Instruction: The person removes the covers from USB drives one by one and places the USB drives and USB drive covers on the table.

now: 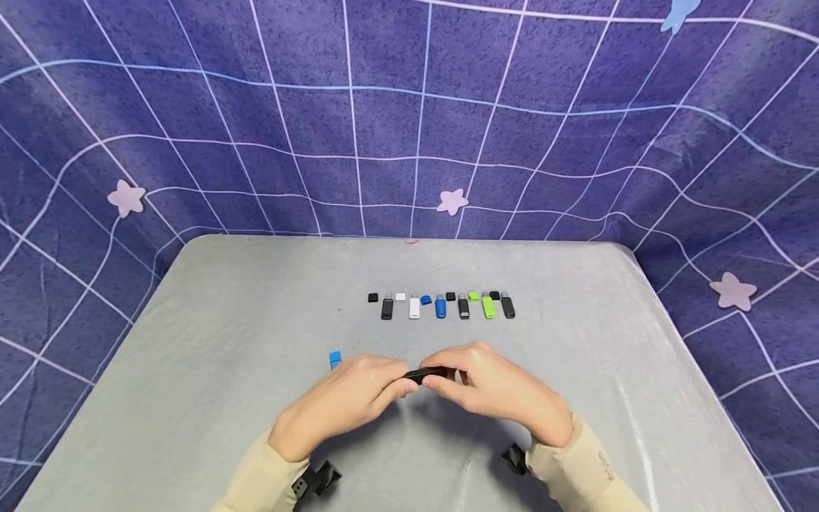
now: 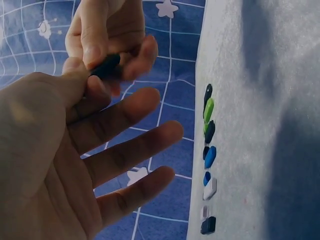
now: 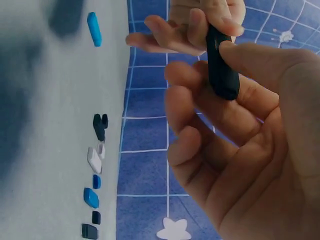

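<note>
A black USB stick is held in the air between both hands above the table. Its left end is pinched between thumb and index finger of my left hand, whose other fingers spread out in the left wrist view. My right hand grips the longer right part of the stick, thumb on top, as the right wrist view shows. Whether the cap is on or slightly apart cannot be told, since fingertips cover the joint. On the table just beyond the left hand lies a blue USB stick, partly hidden by that hand in the head view.
Farther back, uncapped USB sticks stand in a row, each beside its cap: black, white, blue, green and more black ones. A grey cloth covers the table; a purple curtain hangs behind it.
</note>
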{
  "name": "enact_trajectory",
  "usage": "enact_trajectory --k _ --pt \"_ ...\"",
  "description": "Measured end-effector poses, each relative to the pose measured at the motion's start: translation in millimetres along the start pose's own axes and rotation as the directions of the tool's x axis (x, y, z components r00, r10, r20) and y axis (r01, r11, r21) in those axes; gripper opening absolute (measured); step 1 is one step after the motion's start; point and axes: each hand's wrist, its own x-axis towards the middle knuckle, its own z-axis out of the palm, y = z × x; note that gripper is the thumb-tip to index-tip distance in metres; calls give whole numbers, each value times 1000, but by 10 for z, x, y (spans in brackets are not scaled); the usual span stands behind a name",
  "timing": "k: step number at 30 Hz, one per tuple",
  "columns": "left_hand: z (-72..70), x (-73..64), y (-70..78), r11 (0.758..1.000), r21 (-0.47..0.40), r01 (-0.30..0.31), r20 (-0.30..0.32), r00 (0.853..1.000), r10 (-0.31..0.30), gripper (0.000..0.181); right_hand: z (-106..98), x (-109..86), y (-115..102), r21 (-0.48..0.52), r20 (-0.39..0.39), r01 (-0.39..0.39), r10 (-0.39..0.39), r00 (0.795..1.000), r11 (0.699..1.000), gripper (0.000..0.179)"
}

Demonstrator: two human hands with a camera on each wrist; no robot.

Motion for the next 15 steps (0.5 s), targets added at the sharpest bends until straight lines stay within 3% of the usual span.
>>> enact_trajectory --k 8,15 --pt "-2 9 10 999 31 13 5 1000 -13 30 7 70 -60 1 56 -32 32 998 999 14" --pt "-10 12 35 997 74 -16 0 1000 16 34 29 115 -97 6 91 -74 73 993 997 12"
